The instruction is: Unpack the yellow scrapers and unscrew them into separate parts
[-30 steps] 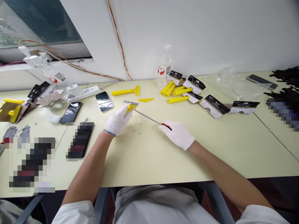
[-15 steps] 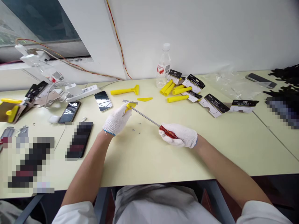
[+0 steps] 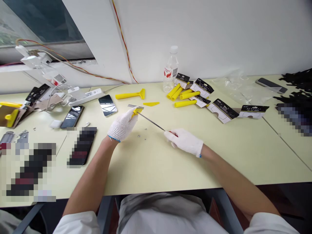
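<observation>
My left hand [image 3: 123,124], in a white knit glove, is closed around a yellow scraper head [image 3: 137,111]. A flat metal blade [image 3: 133,106] sticks out at its far side. My right hand [image 3: 184,140], gloved too, grips the red handle of a screwdriver [image 3: 153,122]; most of the handle is covered by the fingers. Its long shaft runs left, with the tip at the yellow head. Small metal screws [image 3: 139,136] lie on the table below the shaft. Behind the left hand are a yellow scraper [image 3: 130,95] and a loose flat yellow piece [image 3: 151,104].
Yellow tube handles [image 3: 185,103] and black-and-white cardboard packages [image 3: 223,110] lie to the right, near a plastic bottle [image 3: 170,70]. Phones [image 3: 107,105] and a power strip [image 3: 90,96] are on the left. A clear plastic bag [image 3: 243,91] lies at the far right.
My right hand has turned on the screwdriver handle, its back now facing up and covering more of the red. The left hand and scraper head stay nearly in place.
</observation>
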`<state>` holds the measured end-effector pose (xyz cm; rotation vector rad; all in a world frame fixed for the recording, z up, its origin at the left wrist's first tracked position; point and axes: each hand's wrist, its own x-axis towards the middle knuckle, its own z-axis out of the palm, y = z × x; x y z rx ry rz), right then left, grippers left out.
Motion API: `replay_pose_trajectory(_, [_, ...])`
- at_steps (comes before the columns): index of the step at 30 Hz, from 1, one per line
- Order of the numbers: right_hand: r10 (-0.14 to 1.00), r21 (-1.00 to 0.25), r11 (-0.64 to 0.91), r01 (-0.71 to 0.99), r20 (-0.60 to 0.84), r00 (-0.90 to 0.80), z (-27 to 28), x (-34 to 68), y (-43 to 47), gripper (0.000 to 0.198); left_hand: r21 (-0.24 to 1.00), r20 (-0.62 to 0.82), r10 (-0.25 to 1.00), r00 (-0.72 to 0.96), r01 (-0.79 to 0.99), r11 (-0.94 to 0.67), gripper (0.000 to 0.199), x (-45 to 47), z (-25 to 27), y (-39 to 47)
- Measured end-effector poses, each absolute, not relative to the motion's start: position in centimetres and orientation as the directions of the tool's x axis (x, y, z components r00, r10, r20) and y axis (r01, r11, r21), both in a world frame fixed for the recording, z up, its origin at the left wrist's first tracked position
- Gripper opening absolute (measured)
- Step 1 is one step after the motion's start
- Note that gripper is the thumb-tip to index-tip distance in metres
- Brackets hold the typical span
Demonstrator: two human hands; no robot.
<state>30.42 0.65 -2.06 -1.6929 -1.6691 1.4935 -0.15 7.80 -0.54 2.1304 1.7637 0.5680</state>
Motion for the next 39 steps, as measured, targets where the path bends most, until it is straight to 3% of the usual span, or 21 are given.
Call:
replay_pose_trajectory(3, [0.672,-0.799,-0.526,0.290,-0.600,-0.435,-1.4,31.1,1.3,0.066,0.493,0.097,0.984,0.152,0.851,-0.180,0.036,-0.2,-0.8,7.9])
replay_pose_trajectory(5, [0.655,-0.792,-0.575,0.204,-0.595,-0.466,-1.0,31.2,1.5,0.060,0.499,0.077,0.989,0.123,0.854,-0.145,0.035,-0.1,-0.7,7.9])
replay_pose_trajectory(7, [0.696,-0.826,-0.511,0.239,-0.561,-0.449,-0.9,31.1,1.3,0.050,0.494,0.051,0.994,0.102,0.862,-0.114,0.032,0.0,-0.4,7.9])
replay_pose_trajectory(10, [0.829,-0.833,-0.308,0.459,-0.472,-0.300,-1.1,30.7,0.8,0.035,0.482,0.006,0.994,0.106,0.871,-0.095,0.028,0.2,-0.1,7.8])
replay_pose_trajectory(13, [0.928,-0.780,-0.177,0.600,-0.335,-0.163,-1.6,30.5,0.3,0.038,0.464,-0.015,0.994,0.105,0.882,-0.086,0.025,0.5,0.0,7.8])
replay_pose_trajectory(17, [0.850,-0.837,-0.266,0.478,-0.437,-0.294,-1.8,30.9,0.4,0.057,0.444,-0.035,0.995,0.095,0.893,-0.070,0.021,0.7,0.0,7.7])
replay_pose_trajectory(22, [0.826,-0.809,-0.344,0.477,-0.502,-0.255,-1.2,30.6,0.5,0.035,0.442,-0.040,0.994,0.104,0.894,-0.076,0.023,0.7,0.1,7.8])
replay_pose_trajectory(25, [0.852,-0.798,-0.303,0.521,-0.472,-0.228,-1.4,30.5,0.4,0.042,0.394,-0.046,0.994,0.094,0.917,-0.068,0.024,0.7,-0.1,7.8])
replay_pose_trajectory(29, [0.829,-0.857,-0.344,0.385,-0.469,-0.304,-2.1,30.8,0.6,0.062,0.336,-0.045,0.997,0.061,0.941,-0.042,0.031,0.8,-0.1,7.8])
replay_pose_trajectory(32, [0.829,-0.871,-0.358,0.337,-0.462,-0.314,-2.1,30.8,0.8,0.056,0.318,-0.012,0.998,0.059,0.947,-0.052,0.036,0.8,0.0,7.7])
replay_pose_trajectory(35, [0.830,-0.843,-0.348,0.410,-0.480,-0.284,-1.8,30.5,0.5,0.046,0.291,-0.011,0.998,0.060,0.955,-0.055,0.038,0.9,-0.1,7.7])
replay_pose_trajectory(39, [0.825,-0.857,-0.347,0.382,-0.472,-0.311,-1.7,30.4,0.3,0.057,0.284,0.033,0.997,0.076,0.955,-0.082,0.035,0.7,-0.5,7.8])
